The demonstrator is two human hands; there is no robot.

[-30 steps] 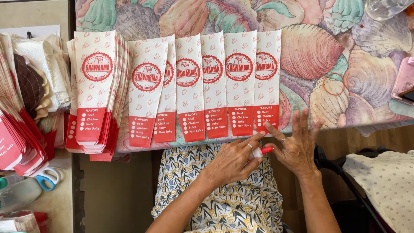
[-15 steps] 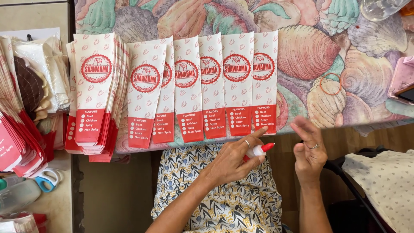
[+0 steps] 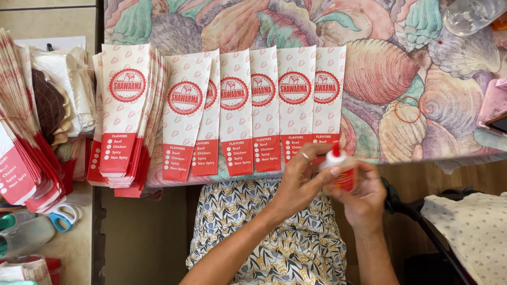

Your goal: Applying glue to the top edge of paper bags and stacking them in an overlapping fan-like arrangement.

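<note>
Head view, looking down: both hands meet at the near edge of a table covered with a shell-patterned cloth (image 3: 391,68). The left hand (image 3: 298,182) curls its fingers around a small glue bottle (image 3: 340,169) with a red tip and a red label, the thumb pressed to its side; the right hand (image 3: 364,195) wraps around the same bottle from below. The bottle is held upright, just in front of the table edge and just below the rightmost of six white-and-red paper sleeves (image 3: 264,108) laid overlapping in a row. A thick stack of the same sleeves (image 3: 127,113) lies further left. Blue-handled scissors (image 3: 60,216) rest on the counter at far left.
</note>
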